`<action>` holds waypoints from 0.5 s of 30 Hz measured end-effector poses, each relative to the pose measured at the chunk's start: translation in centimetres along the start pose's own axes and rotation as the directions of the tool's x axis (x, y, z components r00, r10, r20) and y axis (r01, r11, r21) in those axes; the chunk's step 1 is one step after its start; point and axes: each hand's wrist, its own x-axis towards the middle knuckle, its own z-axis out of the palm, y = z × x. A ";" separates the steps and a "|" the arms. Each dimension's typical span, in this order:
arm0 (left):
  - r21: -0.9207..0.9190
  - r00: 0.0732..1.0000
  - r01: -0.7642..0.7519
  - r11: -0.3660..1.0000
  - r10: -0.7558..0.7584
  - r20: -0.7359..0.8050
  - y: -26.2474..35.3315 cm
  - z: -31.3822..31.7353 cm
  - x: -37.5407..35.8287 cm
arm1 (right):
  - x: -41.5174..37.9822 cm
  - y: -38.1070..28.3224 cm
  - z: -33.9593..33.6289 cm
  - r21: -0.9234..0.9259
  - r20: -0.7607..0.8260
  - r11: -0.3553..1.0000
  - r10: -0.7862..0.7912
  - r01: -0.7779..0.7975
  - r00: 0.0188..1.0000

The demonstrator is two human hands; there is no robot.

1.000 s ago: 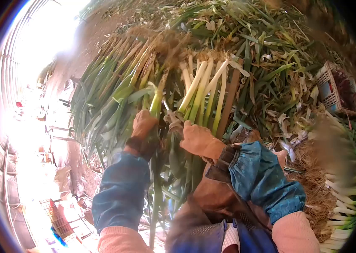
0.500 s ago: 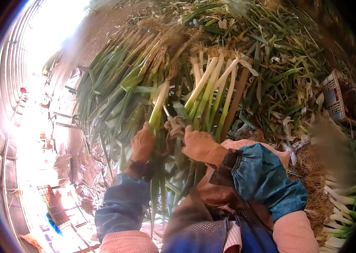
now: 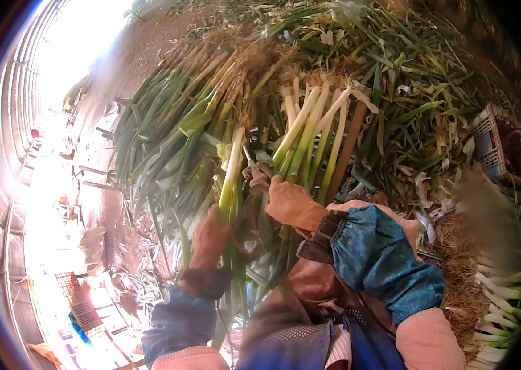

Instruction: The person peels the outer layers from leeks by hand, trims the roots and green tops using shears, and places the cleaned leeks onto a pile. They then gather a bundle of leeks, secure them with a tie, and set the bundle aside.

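My left hand point(image 3: 210, 237) is wrapped round the green part of a leek point(image 3: 232, 166), whose white end with roots points up and away from me. A little to the right, my right hand point(image 3: 294, 203) is closed on a tool with a thin metal tip point(image 3: 247, 154) and a grey, rag-like wrapped body point(image 3: 257, 177). That tip is right beside the leek's pale shaft. Several peeled leeks point(image 3: 310, 123) with white shafts lie just beyond my right hand. On the left spreads a heap of untrimmed leeks point(image 3: 180, 123), roots away from me.
A wooden bar point(image 3: 347, 145) runs beside the peeled leeks. Stripped leaves point(image 3: 408, 117) are piled at the back right, near a plastic crate point(image 3: 496, 145). Rows of white-ended leeks point(image 3: 500, 302) lie at far right. A wire basket point(image 3: 78, 299) stands at lower left.
My left hand has drawn slightly down and toward me with the leek. My right hand and its tool have shifted slightly left, the tip staying close to the shaft.
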 end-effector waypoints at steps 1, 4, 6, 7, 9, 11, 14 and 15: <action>-0.035 1.000 0.011 0.999 -0.010 0.025 -0.1 0.0 -0.4 | 0.3 0.0 0.1 -0.020 -0.006 1.000 0.005 -0.006 1.000; -0.157 0.999 0.002 0.988 0.004 0.039 -0.8 0.1 -1.7 | 0.9 0.0 0.5 -0.033 -0.041 0.999 0.015 -0.017 0.999; -0.265 0.998 -0.064 0.962 0.056 -0.038 -1.3 0.4 -2.5 | 0.9 -0.2 0.3 0.011 -0.079 1.000 0.015 -0.014 0.997; -0.272 0.998 -0.034 0.962 0.017 -0.067 -1.3 0.0 -2.0 | 0.6 -0.4 0.0 0.003 -0.064 1.000 -0.001 0.001 0.998; -0.298 0.991 0.019 0.954 -0.057 -0.122 -0.4 -1.6 -0.2 | -0.8 -1.0 -0.8 -0.022 -0.039 0.999 -0.029 0.028 0.999; -0.428 0.991 -0.085 0.900 0.032 -0.128 4.2 -5.2 1.6 | -2.1 -1.3 -2.3 -0.015 0.004 0.999 -0.041 0.041 0.999; -0.058 0.880 -0.368 0.928 0.328 -0.343 7.0 -4.2 8.8 | -2.2 0.8 -3.7 -0.001 -0.088 0.998 0.056 -0.056 0.995; -0.047 0.894 -0.354 0.934 0.324 -0.308 8.8 -3.4 10.9 | -1.9 1.8 -4.7 0.007 -0.154 0.995 0.102 -0.102 0.983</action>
